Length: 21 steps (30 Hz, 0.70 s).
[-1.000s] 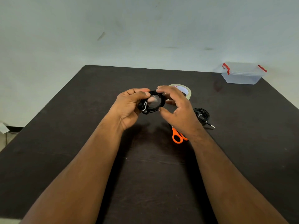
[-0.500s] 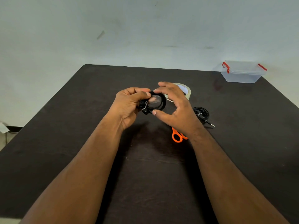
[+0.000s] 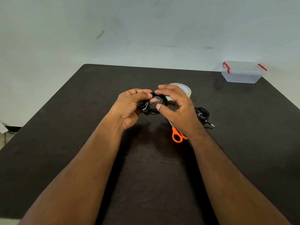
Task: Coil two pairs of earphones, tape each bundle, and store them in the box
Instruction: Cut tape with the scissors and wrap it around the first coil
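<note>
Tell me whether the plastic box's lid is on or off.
On. The clear plastic box at the table's far right corner has its lid seated on top. Whether the red clips are latched is too small to tell.

Bare room (dark table, plain wall).

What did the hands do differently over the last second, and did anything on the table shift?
Very little. The right hand loosened: its thumb came off the coiled earphones, then closed back in, fingertips on the coil's rim. The left hand kept gripping the coil. The second earphone bundle, tape roll, scissors and box stayed put.
</note>
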Motion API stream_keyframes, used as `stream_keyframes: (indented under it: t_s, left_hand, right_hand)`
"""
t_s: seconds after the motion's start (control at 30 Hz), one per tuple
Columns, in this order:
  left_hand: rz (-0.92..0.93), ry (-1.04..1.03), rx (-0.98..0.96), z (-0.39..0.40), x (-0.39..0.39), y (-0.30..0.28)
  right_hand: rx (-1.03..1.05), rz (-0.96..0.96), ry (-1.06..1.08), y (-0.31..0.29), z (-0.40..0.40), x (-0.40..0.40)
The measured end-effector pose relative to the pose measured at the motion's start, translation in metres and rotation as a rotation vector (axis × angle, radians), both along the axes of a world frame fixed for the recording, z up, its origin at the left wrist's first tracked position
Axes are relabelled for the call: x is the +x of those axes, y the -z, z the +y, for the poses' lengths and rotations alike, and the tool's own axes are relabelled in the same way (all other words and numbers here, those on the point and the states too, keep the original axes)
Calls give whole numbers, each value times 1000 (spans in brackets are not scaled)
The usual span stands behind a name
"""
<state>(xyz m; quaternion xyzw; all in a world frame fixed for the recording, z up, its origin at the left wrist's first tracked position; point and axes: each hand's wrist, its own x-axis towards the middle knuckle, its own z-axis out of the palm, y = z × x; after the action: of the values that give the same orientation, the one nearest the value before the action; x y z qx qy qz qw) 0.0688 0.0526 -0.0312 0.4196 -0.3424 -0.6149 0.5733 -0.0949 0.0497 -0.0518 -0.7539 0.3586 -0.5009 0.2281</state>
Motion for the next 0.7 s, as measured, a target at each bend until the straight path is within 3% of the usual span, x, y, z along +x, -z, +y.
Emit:
stream_keyframes:
  t_s: [0.2, 0.7]
  left_hand:
    - [-84, 5, -25, 1, 0, 1]
    - [-365, 173, -241, 4, 7, 3]
  right_hand:
    - [-65, -10, 52, 3, -2, 2]
    - [172, -249, 41, 6, -3, 5]
